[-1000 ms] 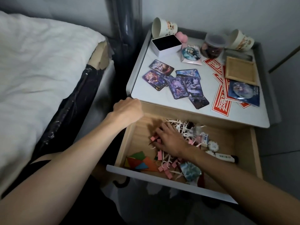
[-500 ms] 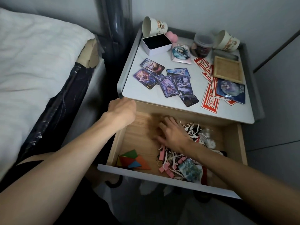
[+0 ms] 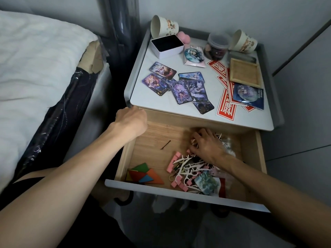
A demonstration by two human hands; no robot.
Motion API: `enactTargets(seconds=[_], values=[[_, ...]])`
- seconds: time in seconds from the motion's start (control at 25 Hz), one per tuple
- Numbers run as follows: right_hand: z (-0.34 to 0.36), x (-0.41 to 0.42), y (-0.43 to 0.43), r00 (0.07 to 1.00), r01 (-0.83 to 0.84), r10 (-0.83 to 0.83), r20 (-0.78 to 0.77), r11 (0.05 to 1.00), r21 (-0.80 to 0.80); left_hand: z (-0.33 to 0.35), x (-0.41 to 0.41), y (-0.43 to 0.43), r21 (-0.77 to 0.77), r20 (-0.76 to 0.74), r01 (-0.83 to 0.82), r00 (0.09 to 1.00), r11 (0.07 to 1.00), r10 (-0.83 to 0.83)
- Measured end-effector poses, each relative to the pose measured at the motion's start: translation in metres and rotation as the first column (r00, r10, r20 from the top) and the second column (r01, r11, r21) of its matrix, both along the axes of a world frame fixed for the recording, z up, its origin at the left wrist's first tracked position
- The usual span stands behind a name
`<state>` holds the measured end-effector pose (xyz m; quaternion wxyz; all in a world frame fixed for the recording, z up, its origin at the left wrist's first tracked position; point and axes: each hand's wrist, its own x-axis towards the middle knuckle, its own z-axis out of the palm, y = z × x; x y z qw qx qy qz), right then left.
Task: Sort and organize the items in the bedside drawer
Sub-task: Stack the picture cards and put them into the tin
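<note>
Both hands are busy: left hand curls loosely over the drawer's upper-left corner, holding nothing, while right hand is spread, fingers curled into the clutter pile at lower centre; can't tell what it's got. Looks like mid-sorting. Next it probably needs to pinch one item and lift it to the surface above.

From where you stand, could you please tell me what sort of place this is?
Most likely a bedroom: a bed with white bedding sits right beside a nightstand, whose open drawer holds small clutter.
</note>
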<state>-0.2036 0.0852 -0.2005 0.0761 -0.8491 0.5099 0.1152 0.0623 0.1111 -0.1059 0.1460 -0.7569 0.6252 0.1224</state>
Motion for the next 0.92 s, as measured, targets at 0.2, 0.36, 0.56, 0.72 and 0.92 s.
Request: enactTargets(seconds=[0.2, 0.36, 0.56, 0.72, 0.92], values=[[0.009, 0.023, 0.0, 0.996, -0.084, 0.084, -0.01, 0.996, -0.038, 0.008, -0.004, 0.003, 0.017, -0.006, 0.005, 1.0, 1.0, -0.005], [0.003, 0.069, 0.016, 0.951, -0.299, 0.284, 0.122, 0.946, 0.124, 0.011, -0.003, 0.002, 0.036, -0.009, 0.008, 1.0, 0.999, -0.008], [-0.007, 0.063, 0.019, 0.899, -0.435, 0.422, 0.122, 0.891, 0.127, 0.011, -0.002, 0.001, 0.043, -0.018, 0.019, 1.0, 0.999, -0.019], [-0.01, 0.024, 0.016, 0.891, -0.445, 0.432, 0.142, 0.891, 0.083, 0.011, -0.003, 0.001, 0.049, -0.005, 0.035, 0.999, 0.998, -0.034], [-0.009, 0.012, 0.012, 0.923, -0.36, 0.342, 0.176, 0.93, 0.078, 0.011, -0.004, 0.002, 0.061, 0.001, 0.038, 0.999, 0.997, -0.038]])
